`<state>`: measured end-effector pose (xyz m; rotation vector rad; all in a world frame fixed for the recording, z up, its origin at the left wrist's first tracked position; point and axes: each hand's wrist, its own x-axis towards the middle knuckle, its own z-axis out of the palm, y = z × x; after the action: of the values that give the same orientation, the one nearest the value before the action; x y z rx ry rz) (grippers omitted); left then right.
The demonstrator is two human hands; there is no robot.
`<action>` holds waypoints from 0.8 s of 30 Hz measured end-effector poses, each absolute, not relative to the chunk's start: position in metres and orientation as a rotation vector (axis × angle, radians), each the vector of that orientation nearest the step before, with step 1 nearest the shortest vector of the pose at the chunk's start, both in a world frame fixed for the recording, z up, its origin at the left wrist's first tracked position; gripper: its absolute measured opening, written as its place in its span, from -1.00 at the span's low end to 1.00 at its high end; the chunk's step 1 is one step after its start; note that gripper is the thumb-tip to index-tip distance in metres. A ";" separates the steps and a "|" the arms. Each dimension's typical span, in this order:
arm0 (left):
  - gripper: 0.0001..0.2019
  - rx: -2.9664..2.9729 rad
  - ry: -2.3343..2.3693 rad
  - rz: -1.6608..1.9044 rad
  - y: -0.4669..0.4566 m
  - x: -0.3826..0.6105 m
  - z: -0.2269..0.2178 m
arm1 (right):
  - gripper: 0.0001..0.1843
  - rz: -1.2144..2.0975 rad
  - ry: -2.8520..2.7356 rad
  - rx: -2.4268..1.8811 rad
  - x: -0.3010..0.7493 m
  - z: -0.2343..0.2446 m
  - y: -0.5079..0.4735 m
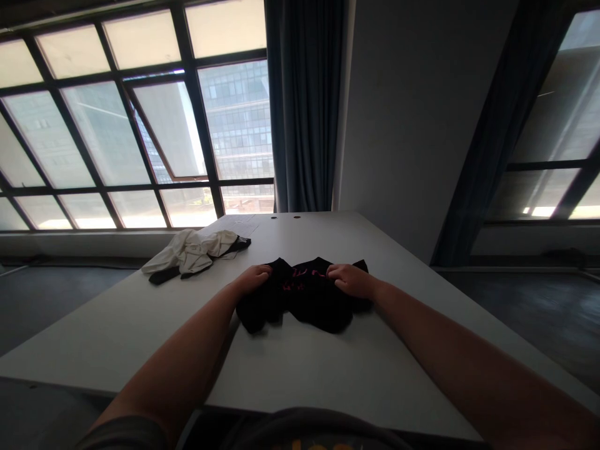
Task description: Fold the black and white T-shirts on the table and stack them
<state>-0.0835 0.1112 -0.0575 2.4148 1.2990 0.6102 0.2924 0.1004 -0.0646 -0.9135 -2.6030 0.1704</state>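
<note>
A crumpled black garment [304, 299] with pink lettering lies in the middle of the white table [328, 369]. My left hand [255, 277] rests on its left upper edge, fingers curled into the cloth. On the garment's right upper edge sits my right hand [349, 279], fingers bent and gripping the fabric. Both forearms reach in from the near edge.
A cream-white garment [192, 251] with a dark piece under it lies bunched at the table's far left. Two round cable holes [297, 217] sit at the far edge. Large windows, a dark curtain [304, 106] and a wall stand beyond the table.
</note>
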 end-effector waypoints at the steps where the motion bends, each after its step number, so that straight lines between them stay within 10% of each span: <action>1: -0.65 2.383 1.318 0.600 0.109 -0.082 -0.057 | -0.75 0.153 -2.643 -0.876 0.284 -0.064 0.095; 6: -0.36 2.273 1.476 0.511 0.107 -0.071 -0.059 | -0.77 0.178 -2.692 -0.875 0.269 -0.069 0.090; 14: -0.58 2.339 1.614 0.522 0.115 -0.063 -0.072 | -0.65 0.620 -2.307 -1.148 0.304 -0.085 0.128; 24: -0.47 2.524 1.288 0.636 0.118 -0.071 -0.079 | -0.64 0.310 -2.350 -1.258 0.298 -0.102 0.144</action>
<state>-0.0714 0.1181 -0.0790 2.5236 1.2883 0.6356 0.2975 0.1437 -0.1025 -1.2585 -2.3499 0.3097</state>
